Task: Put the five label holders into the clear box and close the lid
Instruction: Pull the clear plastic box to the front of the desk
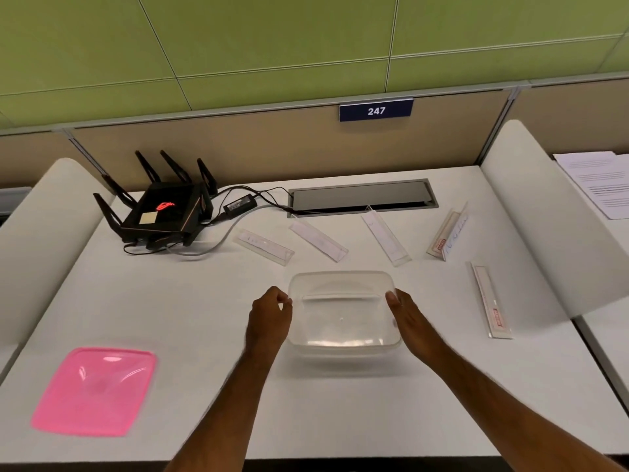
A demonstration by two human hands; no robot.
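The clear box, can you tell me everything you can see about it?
The clear box looks like see-through plastic, squarish with rounded corners. Its top is open and nothing shows inside. It stands upright on the white desk, in the middle near the front. The left hand is at its left side with curled fingers, and the right hand lies against its right side. Whether the left hand actually touches it is hard to tell.

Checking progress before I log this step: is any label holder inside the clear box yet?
No: the clear box looks empty, and all five label holders still lie on the desk beyond and right of it.
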